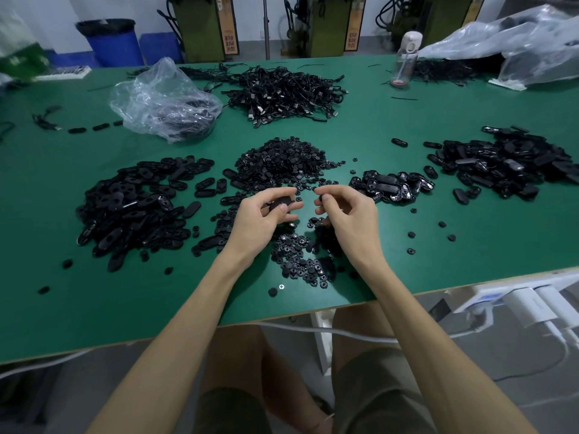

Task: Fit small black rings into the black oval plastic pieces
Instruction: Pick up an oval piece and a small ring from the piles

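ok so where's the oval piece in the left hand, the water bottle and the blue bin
oval piece (279, 203), head view, on its exposed dark face
water bottle (404, 63), head view, on its clear body
blue bin (114, 50), head view, on its front wall

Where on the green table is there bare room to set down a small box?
Mostly bare: the table's near left corner, in front of the left oval pile; the strip between cable heap and right oval pile. Crowded: the middle, rings all around the left hand and right hand.

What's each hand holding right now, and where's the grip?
Left hand holds a black oval piece, thumb on its face. Right hand pinches a tiny black part, mostly hidden.
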The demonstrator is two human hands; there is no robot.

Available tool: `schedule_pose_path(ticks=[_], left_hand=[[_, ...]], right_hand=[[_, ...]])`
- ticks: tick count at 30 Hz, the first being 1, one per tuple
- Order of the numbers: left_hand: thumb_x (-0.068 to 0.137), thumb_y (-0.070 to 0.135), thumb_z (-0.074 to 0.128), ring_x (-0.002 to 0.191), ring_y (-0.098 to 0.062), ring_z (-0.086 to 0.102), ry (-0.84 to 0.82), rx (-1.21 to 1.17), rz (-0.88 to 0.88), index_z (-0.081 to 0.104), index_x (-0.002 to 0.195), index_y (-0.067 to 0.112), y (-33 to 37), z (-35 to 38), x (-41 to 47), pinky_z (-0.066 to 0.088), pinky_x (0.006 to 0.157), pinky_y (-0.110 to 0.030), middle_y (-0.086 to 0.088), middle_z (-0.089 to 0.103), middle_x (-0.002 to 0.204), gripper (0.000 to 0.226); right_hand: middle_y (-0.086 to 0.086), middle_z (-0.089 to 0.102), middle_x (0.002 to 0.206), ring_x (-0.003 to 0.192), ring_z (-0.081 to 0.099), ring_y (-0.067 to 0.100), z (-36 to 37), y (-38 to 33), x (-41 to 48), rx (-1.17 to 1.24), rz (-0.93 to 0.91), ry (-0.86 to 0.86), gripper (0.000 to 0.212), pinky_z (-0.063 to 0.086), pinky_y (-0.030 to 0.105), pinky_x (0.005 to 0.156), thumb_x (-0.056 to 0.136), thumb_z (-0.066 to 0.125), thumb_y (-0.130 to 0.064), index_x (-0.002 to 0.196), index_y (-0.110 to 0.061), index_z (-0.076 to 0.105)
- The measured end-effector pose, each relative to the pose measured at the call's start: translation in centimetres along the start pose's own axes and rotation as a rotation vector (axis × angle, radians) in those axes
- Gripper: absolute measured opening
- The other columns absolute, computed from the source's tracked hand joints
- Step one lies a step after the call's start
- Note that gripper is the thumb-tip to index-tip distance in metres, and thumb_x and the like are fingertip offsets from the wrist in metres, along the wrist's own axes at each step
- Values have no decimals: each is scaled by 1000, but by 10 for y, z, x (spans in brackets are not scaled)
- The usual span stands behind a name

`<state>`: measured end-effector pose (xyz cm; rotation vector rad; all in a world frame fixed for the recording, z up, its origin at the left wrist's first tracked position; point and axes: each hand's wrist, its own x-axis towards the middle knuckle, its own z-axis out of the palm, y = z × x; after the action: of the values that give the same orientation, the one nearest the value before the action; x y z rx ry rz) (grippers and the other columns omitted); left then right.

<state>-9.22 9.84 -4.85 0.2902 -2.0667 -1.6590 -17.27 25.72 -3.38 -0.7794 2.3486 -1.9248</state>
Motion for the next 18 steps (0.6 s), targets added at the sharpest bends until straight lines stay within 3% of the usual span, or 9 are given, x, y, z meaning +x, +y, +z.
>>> schedule_pose_path(ticks=[8,13,18], left_hand=[[99,-6,63,111,-18,74,3,-46,9,63,130,4,-3,-1,0,62,90,-35,-13,64,133,33],[97,6,71,103,-19,77,31,-43,10,66,122,9,-3,-2,1,62,90,-38,-13,62,133,25],[94,0,72,93,-22,78,70,-48,11,73,107,8,-2,-2,1,65,76,-35,-14,73,107,15]], right_hand=[[0,76,93,85,74,11,2,4,3,-11,6,-48,17,62,38,77,102,60,-7,109,-10,75],[-1,75,95,82,75,11,3,7,4,2,27,-66,17,60,28,70,104,57,-6,107,-9,73],[7,71,108,86,77,11,5,8,5,37,32,-76,16,60,23,68,105,55,-3,109,-3,70]])
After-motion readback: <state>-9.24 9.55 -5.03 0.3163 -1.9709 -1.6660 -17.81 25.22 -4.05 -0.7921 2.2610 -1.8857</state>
